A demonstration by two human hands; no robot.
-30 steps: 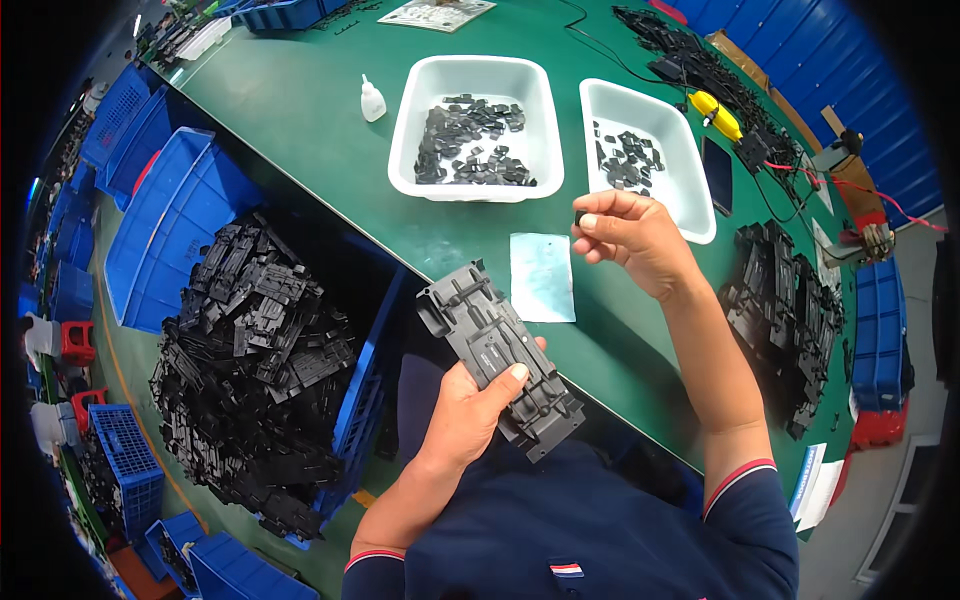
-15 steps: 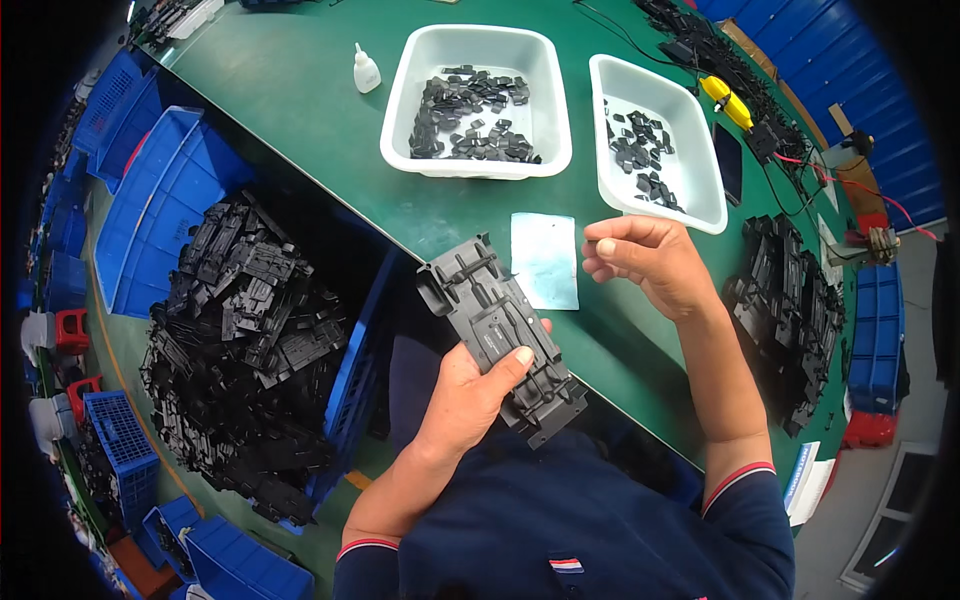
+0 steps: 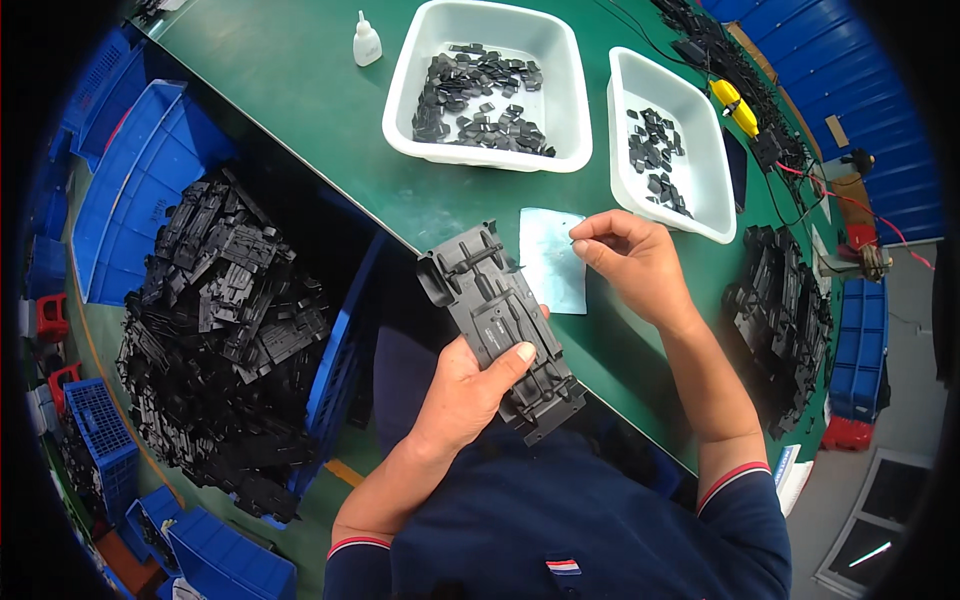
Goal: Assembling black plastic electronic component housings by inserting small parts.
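Observation:
My left hand [image 3: 475, 385] grips a long black moulded plastic part [image 3: 497, 318] with ribs and raised channels, thumb pressed on its face. It is tilted, held in front of the table's near edge. To its right, my right hand [image 3: 630, 260] is pinched, thumb against forefinger, over the right edge of a pale blue-white sheet [image 3: 553, 262]. A tiny dark bit shows at those fingertips, too small to name. Beyond the hands stand two white plastic tubs, a left tub [image 3: 590, 110] and a right tub [image 3: 622, 185], each holding small black plastic pieces.
A white dropper bottle [image 3: 367, 45] stands on the green table [image 3: 300, 90]. Stacked black parts [image 3: 785, 330] lie at the right. On the left, a blue crate [image 3: 130, 210] sits by a big heap of black parts [image 3: 230, 330]. Cables and a yellow tool [image 3: 735, 108] lie far right.
My right hand has shifted slightly left, its fingertips coming over the sheet's edge and nearer the black part. The view has moved a little; the left hand keeps its hold.

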